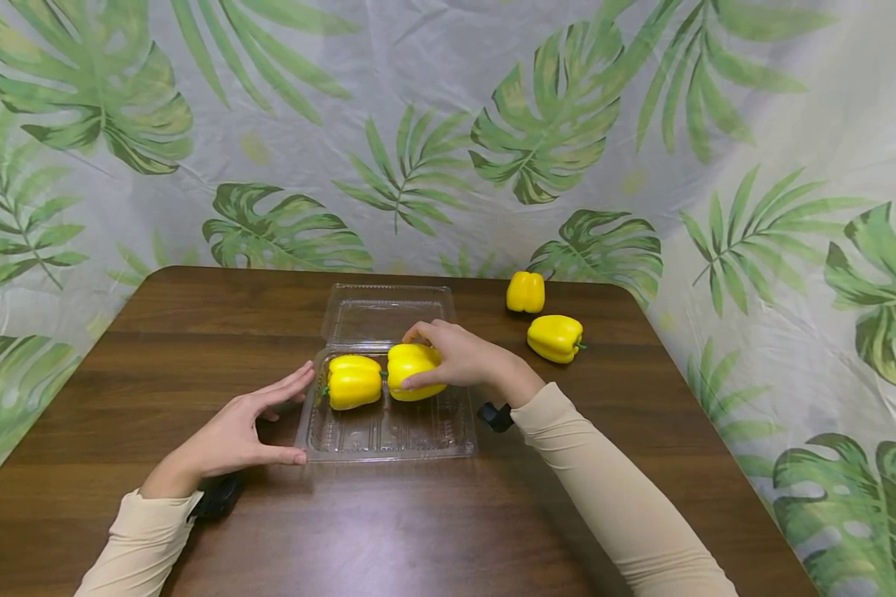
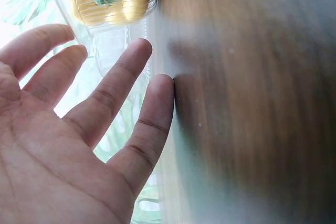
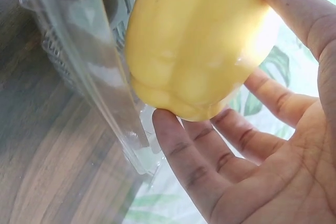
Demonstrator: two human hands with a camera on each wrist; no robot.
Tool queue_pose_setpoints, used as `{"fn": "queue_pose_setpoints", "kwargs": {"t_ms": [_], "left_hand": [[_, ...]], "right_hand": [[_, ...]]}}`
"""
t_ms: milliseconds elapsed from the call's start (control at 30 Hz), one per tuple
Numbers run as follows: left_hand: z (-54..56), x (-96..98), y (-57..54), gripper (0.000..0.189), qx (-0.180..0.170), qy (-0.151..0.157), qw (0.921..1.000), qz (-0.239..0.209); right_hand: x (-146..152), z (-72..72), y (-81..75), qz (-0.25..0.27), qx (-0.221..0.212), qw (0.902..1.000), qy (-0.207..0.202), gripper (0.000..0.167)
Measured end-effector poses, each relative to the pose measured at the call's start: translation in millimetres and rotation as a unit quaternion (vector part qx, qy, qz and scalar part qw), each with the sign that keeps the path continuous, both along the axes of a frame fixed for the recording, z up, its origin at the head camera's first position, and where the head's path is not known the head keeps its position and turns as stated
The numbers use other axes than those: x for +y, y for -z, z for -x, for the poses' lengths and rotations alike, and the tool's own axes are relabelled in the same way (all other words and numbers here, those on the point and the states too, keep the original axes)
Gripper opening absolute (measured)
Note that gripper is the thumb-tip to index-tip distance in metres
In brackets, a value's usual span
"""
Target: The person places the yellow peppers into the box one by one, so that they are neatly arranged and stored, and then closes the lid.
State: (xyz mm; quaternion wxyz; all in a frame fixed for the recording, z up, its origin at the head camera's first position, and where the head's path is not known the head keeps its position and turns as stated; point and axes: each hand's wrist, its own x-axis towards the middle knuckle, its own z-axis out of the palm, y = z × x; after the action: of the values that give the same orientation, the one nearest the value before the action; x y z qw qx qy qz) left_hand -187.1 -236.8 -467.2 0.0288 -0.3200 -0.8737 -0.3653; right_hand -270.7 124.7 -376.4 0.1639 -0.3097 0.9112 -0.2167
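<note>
A clear plastic clamshell container (image 1: 388, 439) lies on the table with its lid (image 1: 392, 313) folded back. In its left half rests a yellow bell pepper (image 1: 354, 383), green stem toward the left; the left wrist view shows that stem through the clear wall. My right hand (image 1: 459, 356) grips a second yellow bell pepper (image 3: 189, 40) between thumb and fingers, at the container's right half. Whether this pepper touches the bottom I cannot tell. Beside the container's left edge is my left hand (image 1: 242, 427), fingers extended and spread, thumb tip at the near left corner, holding nothing.
Two more yellow peppers sit at the back right of the brown wooden table (image 1: 388, 531): an upright pepper (image 1: 526, 293) and a pepper lying on its side (image 1: 556, 338). Behind the table hangs a leaf-patterned cloth (image 1: 418, 166).
</note>
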Motion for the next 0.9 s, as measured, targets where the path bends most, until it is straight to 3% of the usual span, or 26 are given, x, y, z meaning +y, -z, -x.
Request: {"fn": "queue_pose_setpoints", "kwargs": {"t_ms": [900], "left_hand": [[-0.4,0.6,-0.4,0.108,-0.009,-0.004,0.9999,0.007]], "right_hand": [[-0.8,-5.1,15.7,-0.035,0.026,0.9989,0.017,0.072]]}}
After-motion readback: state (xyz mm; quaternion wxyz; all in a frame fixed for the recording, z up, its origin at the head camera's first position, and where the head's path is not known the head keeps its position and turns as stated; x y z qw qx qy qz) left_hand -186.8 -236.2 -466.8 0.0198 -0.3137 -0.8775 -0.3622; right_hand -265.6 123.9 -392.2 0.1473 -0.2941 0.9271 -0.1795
